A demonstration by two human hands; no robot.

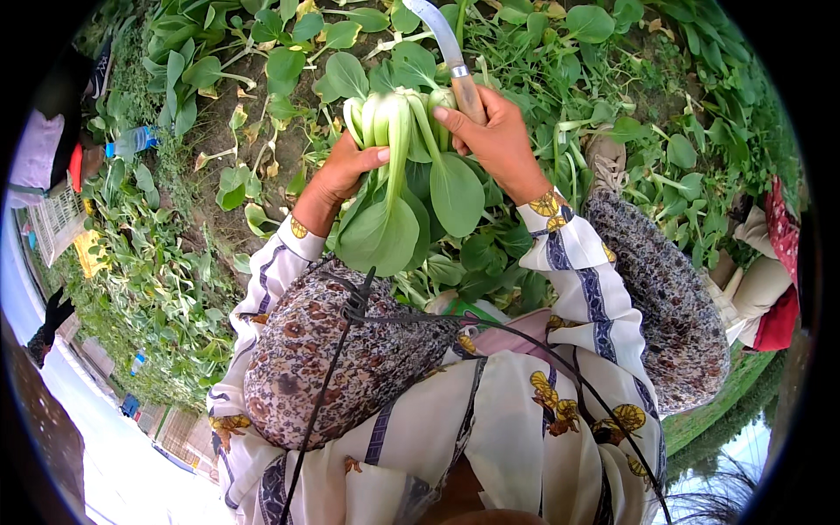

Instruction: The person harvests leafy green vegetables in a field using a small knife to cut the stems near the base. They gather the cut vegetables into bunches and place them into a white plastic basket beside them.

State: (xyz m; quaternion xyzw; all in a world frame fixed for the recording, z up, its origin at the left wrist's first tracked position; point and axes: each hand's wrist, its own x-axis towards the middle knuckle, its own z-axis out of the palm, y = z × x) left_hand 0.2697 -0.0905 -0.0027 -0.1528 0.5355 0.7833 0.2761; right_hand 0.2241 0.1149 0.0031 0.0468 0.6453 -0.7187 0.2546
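A bunch of bok choy [382, 229] is held up in front of me, its pale cut stem ends upward and its broad green leaves hanging down. My left hand [343, 169] is closed round its left side, thumb across the stalks. On the other side my right hand [500, 144] grips the wooden handle of a sickle [444, 37], while its thumb presses on the stems. The curved metal blade points up and away to the left, clear of the bunch. The fingers behind the leaves are partly hidden.
Leafy plants [284, 70] and loose yellowed leaves cover the soil around me. A blue plastic bottle [133, 141] and a white crate [57, 219] are at the left. Other people are partly visible at both edges, one in pale trousers [759, 293] at the right.
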